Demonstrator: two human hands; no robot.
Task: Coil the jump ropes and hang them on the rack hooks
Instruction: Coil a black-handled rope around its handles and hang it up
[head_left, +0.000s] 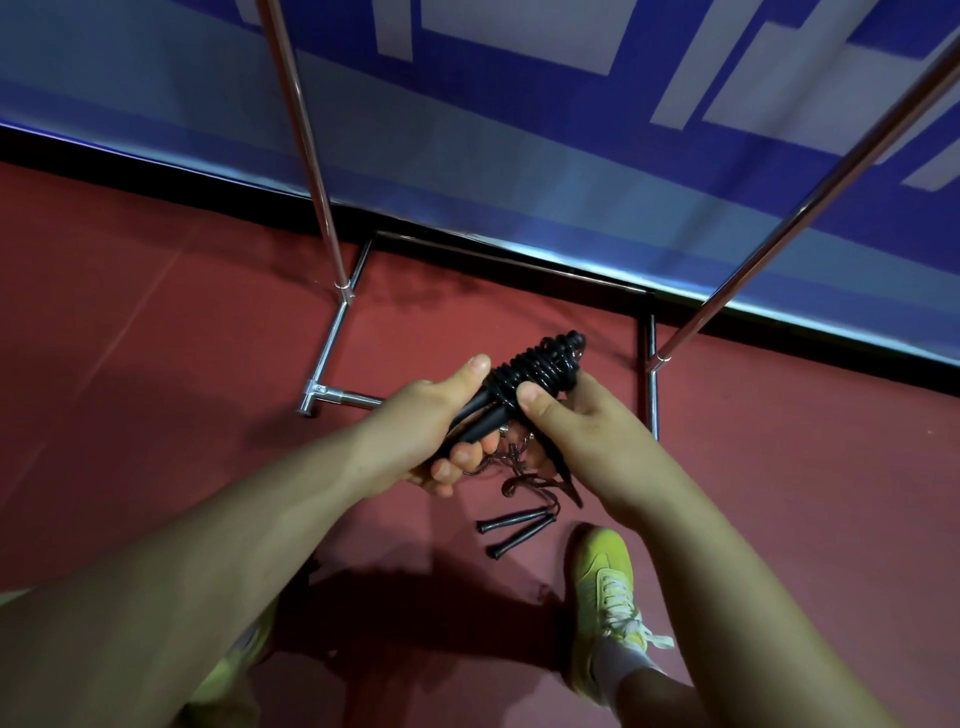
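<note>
Both hands grip a coiled black jump rope above a red floor, in front of a chrome rack.

The left hand (441, 415) curls round the handles of the coiled jump rope (535, 371), thumb laid along the top; the right hand (566, 421) pinches the tight coil, thumb pressing its turns. Loose cord hangs tangled beneath the hands. A second jump rope (514, 522) lies on the floor (156, 338) just below them, its two black handles side by side, near a yellow-green shoe (605, 597). The rack (332, 332) stands behind on the floor, its uprights rising before a blue and white banner (519, 130).
</note>
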